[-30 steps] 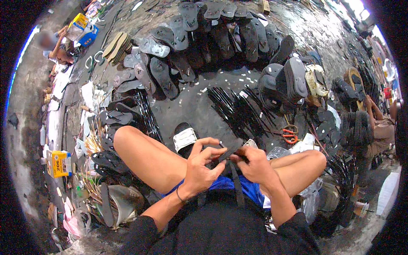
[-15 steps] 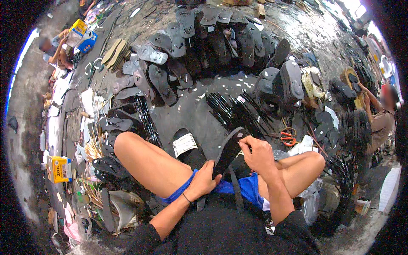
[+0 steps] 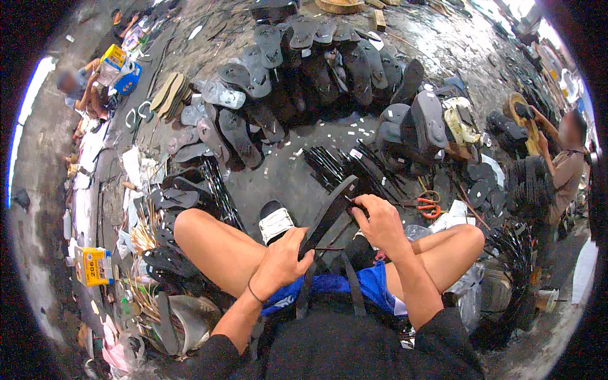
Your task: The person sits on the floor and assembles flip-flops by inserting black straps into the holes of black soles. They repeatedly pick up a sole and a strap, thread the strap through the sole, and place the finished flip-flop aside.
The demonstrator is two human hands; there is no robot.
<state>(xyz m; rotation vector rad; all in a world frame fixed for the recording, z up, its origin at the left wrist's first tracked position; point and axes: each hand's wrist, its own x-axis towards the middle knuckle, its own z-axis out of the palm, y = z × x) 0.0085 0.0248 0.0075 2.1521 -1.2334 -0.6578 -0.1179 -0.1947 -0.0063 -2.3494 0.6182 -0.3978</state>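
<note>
I sit cross-legged on the floor and hold a black sandal sole (image 3: 329, 212) tilted on edge above my lap. My left hand (image 3: 282, 259) grips its near end from below. My right hand (image 3: 379, 221) is closed on its far side edge, fingers pinching near a thin black strap. A foot in a black sandal with a white strap (image 3: 276, 221) rests just left of the sole. A bundle of black straps (image 3: 354, 168) lies on the floor beyond my hands.
Rows of dark sandal soles (image 3: 304, 69) cover the floor ahead. Stacked soles (image 3: 424, 120) and red-handled scissors (image 3: 430, 206) lie to the right. A person (image 3: 563, 164) sits at the right, another (image 3: 79, 88) at far left. A yellow box (image 3: 94, 266) sits by my left knee.
My left hand came off the sole, dropped toward my lap, then took hold of the sole's near end. The sole has tipped up onto its edge and my right hand has shifted along it.
</note>
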